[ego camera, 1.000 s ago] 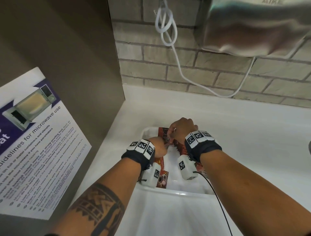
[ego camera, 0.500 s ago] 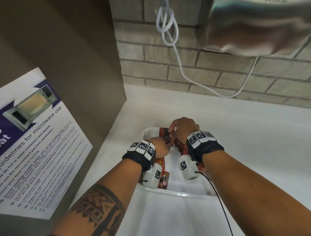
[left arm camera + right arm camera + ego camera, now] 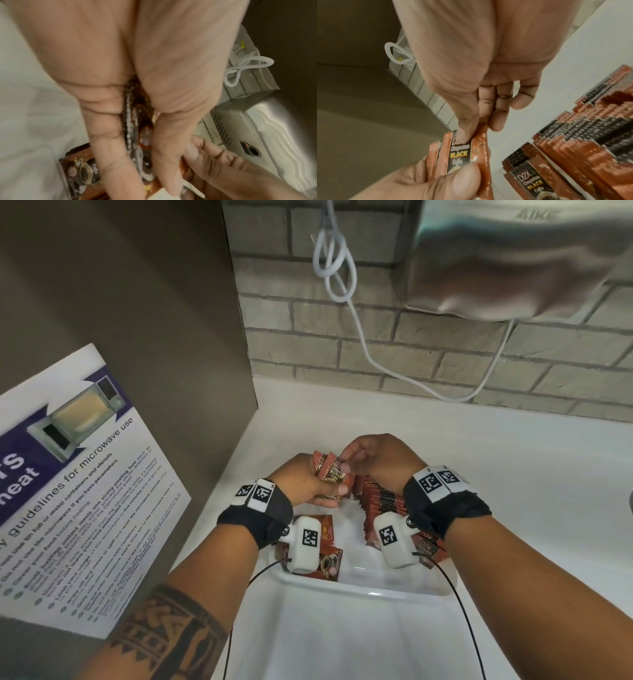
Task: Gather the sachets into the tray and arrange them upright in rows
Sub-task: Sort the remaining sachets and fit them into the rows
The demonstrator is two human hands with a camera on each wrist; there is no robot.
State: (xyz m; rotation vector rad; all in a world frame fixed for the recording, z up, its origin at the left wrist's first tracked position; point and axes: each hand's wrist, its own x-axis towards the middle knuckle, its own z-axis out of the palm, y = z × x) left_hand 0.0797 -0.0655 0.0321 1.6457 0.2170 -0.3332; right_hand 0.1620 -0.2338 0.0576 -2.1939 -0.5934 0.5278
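Observation:
My left hand (image 3: 317, 486) grips a small bundle of red-brown coffee sachets (image 3: 330, 470) above the far end of the white tray (image 3: 359, 589). The bundle's edges show between thumb and fingers in the left wrist view (image 3: 137, 142). My right hand (image 3: 354, 455) pinches the top of the front sachet (image 3: 462, 152) of that bundle with thumb and forefinger. A row of upright sachets (image 3: 380, 501) stands along the tray's right side, seen close in the right wrist view (image 3: 583, 142). Loose sachets (image 3: 329, 563) lie flat at the tray's near left corner.
The tray sits on a white counter (image 3: 513, 474) in a corner. A brown panel (image 3: 154, 320) with a microwave notice (image 3: 68, 491) stands on the left. Behind is a brick wall (image 3: 411, 354) with a white cable (image 3: 346, 285) and a steel hand dryer (image 3: 513, 258) overhead.
Both hands have lifted slightly from the tray with the bundle; the left hand now holds the sachets higher and the right hand pinches the front one.

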